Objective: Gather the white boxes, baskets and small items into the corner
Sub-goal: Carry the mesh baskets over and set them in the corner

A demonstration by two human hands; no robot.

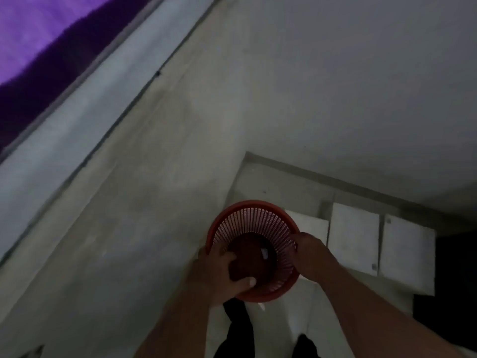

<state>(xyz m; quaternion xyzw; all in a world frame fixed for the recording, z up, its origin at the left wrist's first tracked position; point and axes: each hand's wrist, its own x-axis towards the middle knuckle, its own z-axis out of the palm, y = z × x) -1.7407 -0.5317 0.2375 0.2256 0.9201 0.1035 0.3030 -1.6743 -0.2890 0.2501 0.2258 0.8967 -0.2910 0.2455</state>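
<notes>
Head view, dim light. We hold the red basket (pixel 254 223) by its rim with both hands. The left hand (pixel 222 275) is curled over the near-left edge, thumb inside, and the right hand (pixel 309 251) is clamped on the right edge. The basket seems lifted, its mouth toward us. A small white item (pixel 264 253) lies in its bottom. White boxes (pixel 355 236) sit just right of the basket, along the wall (pixel 335 86). We judge the basket light: thin slotted plastic, somewhat flexible. Grip the solid rim, not the ribs.
</notes>
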